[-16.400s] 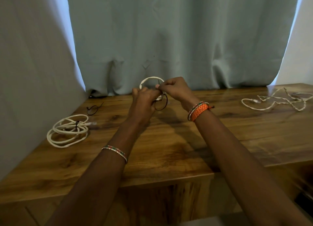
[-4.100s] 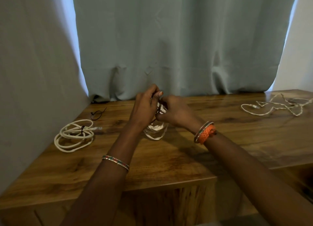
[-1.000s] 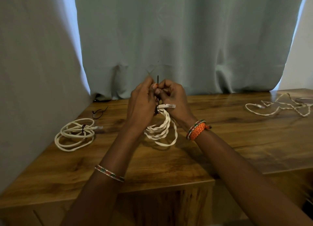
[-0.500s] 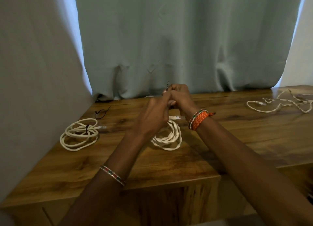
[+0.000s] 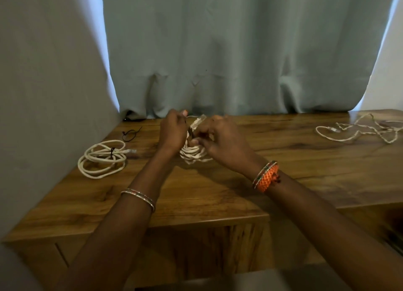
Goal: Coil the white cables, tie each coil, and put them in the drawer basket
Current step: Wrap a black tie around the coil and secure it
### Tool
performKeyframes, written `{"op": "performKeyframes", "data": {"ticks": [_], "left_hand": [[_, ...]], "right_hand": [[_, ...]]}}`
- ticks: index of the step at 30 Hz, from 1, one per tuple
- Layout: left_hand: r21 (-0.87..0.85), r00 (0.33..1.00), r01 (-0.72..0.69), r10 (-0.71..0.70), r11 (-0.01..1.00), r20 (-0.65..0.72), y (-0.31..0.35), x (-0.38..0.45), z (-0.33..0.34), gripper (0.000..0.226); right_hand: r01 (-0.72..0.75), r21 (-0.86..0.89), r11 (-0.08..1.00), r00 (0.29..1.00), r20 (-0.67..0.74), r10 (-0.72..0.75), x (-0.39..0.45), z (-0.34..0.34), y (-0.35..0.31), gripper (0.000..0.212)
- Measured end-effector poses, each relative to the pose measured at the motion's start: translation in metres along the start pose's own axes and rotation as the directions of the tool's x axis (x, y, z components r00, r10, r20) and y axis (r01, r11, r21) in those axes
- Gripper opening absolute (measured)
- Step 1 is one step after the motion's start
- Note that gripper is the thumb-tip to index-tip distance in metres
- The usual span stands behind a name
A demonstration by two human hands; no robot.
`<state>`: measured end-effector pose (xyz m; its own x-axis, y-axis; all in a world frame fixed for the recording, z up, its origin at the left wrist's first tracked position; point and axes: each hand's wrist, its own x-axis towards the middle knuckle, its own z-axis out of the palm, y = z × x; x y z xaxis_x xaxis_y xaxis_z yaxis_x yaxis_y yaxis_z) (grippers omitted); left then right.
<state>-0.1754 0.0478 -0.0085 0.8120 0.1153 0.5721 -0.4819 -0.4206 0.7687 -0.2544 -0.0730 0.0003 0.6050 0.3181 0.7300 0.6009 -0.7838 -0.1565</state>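
A small white cable coil [image 5: 193, 154] rests on the wooden desk [image 5: 218, 194] at its middle, its clear plug [image 5: 197, 121] sticking up between my hands. My left hand [image 5: 173, 133] grips the coil's left side. My right hand [image 5: 222, 141] pinches a thin black tie at the coil's top; most of the tie is hidden by my fingers. A tied white coil [image 5: 102, 157] lies at the desk's left. A loose, uncoiled white cable [image 5: 357, 130] sprawls at the far right. No drawer basket is in view.
A spare black tie [image 5: 130, 133] lies near the back left corner. A grey wall [image 5: 43, 94] closes the left side and a pale curtain [image 5: 229, 50] hangs behind the desk. The desk's front edge runs below my forearms.
Both hands have come down from mid-air, so the coil now rests on the desk. The black tie end that stuck up above my fingers no longer shows.
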Motion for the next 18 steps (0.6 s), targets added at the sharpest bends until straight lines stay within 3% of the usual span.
{"op": "performKeyframes", "data": {"ticks": [3,6,8,12,16,18], "left_hand": [[-0.015,0.998,-0.061,0.061,0.998,-0.035,0.005,-0.002,0.0,0.024],[-0.031,0.987,-0.099,0.094,0.995,-0.13,0.01,-0.002,-0.001,0.023],[-0.036,0.978,-0.142,0.134,0.989,-0.159,0.013,-0.004,-0.001,0.023],[-0.027,0.958,-0.25,0.243,0.968,-0.156,0.017,-0.014,0.002,0.02],[0.132,0.918,-0.357,0.373,0.925,-0.135,0.018,-0.019,0.0,0.014],[0.177,0.909,-0.374,0.398,0.911,-0.126,0.016,-0.014,-0.004,0.01]], "right_hand": [[0.018,-0.159,0.987,1.0,0.008,-0.017,-0.005,0.002,0.001,0.012],[-0.083,-0.249,0.965,0.995,-0.076,0.066,-0.011,0.006,0.0,0.02],[-0.172,-0.217,0.961,0.983,-0.108,0.151,-0.011,0.01,-0.001,0.022],[-0.362,-0.074,0.929,0.932,-0.026,0.361,-0.006,0.015,-0.004,0.02],[-0.344,-0.205,0.916,0.921,0.117,0.372,-0.005,0.01,-0.014,0.022],[-0.362,-0.075,0.929,0.91,0.187,0.37,-0.007,-0.005,-0.021,0.02]]}}
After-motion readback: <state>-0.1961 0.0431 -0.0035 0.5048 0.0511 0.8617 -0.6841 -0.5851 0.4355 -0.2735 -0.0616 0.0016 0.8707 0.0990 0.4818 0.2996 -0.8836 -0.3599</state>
